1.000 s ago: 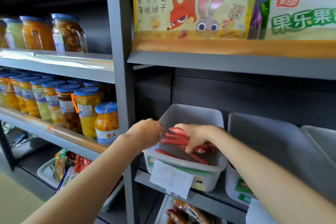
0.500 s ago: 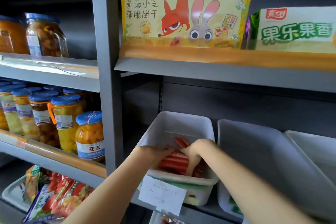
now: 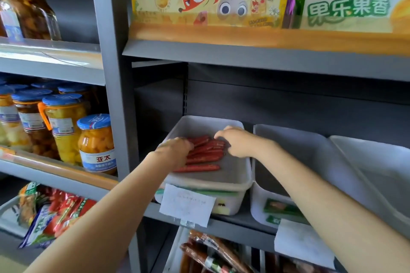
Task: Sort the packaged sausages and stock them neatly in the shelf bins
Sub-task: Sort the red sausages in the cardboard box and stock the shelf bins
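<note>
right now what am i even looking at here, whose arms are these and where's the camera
No machine here: the camera sits on a person's head, looking forward and down, so the arms are that person's own. They face grey shop shelves. Both hands reach into a white plastic bin holding red packaged sausages. The left hand lies on the sausages' left ends with curled fingers, the right hand at their right ends; neither lifts anything. Beside it, further right, is an empty bin. Fruit jars stand to the left.

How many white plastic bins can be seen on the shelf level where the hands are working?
3. The left bin holds the red sausages; both hands reach into it. The middle bin stands beside it, tilted. The right bin is cut by the frame edge; more may be hidden.
</note>
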The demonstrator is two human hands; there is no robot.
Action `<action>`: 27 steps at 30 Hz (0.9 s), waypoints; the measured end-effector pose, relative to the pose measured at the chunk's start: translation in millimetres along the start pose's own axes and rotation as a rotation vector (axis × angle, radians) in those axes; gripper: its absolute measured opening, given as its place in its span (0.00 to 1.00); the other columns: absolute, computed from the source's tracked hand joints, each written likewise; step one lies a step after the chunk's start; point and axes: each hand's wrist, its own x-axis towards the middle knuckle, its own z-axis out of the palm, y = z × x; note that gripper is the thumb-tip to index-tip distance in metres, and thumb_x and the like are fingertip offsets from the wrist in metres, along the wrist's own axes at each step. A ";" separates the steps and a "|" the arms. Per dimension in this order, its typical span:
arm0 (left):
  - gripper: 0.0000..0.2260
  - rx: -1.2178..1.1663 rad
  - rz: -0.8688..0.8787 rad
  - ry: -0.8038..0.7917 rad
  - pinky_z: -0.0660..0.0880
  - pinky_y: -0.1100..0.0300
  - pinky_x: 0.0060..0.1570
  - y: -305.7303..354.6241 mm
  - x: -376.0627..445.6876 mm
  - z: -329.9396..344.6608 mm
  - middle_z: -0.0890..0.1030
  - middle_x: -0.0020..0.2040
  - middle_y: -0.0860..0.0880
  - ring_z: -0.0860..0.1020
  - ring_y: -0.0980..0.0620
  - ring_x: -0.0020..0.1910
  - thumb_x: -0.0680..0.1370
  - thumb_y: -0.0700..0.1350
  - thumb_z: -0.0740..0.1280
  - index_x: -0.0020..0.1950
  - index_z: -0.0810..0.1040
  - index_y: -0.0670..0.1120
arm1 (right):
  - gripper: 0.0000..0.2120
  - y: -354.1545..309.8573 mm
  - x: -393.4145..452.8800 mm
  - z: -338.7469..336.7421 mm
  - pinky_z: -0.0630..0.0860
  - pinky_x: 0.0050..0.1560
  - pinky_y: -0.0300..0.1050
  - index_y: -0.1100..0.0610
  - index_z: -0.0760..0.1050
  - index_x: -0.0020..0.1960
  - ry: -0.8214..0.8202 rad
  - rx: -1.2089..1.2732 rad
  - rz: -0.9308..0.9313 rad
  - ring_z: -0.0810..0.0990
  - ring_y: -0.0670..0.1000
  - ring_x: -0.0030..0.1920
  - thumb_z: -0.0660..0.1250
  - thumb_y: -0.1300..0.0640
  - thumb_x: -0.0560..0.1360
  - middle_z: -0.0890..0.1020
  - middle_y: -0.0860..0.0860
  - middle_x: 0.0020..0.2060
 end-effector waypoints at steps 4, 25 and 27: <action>0.16 0.051 0.133 0.318 0.73 0.54 0.56 14.2 -23.4 -7.4 0.75 0.63 0.46 0.76 0.43 0.58 0.77 0.40 0.59 0.65 0.74 0.47 | 0.26 -1.0 -39.5 -5.9 0.64 0.65 0.46 0.52 0.65 0.71 0.104 0.073 -0.041 0.63 0.55 0.70 0.56 0.69 0.76 0.67 0.53 0.69; 0.12 -0.287 0.542 0.249 0.69 0.50 0.48 87.4 -205.4 312.4 0.76 0.51 0.40 0.71 0.42 0.48 0.70 0.37 0.59 0.50 0.77 0.39 | 0.11 31.0 -271.7 239.6 0.76 0.50 0.47 0.58 0.79 0.55 0.402 0.379 -0.027 0.77 0.48 0.42 0.62 0.66 0.76 0.80 0.52 0.48; 0.17 -0.349 0.439 -0.002 0.71 0.46 0.52 104.9 -222.0 375.1 0.74 0.54 0.39 0.72 0.39 0.51 0.69 0.44 0.57 0.55 0.75 0.39 | 0.12 33.6 -312.8 315.9 0.74 0.57 0.53 0.57 0.78 0.57 0.201 0.485 0.208 0.77 0.50 0.48 0.62 0.64 0.76 0.78 0.51 0.51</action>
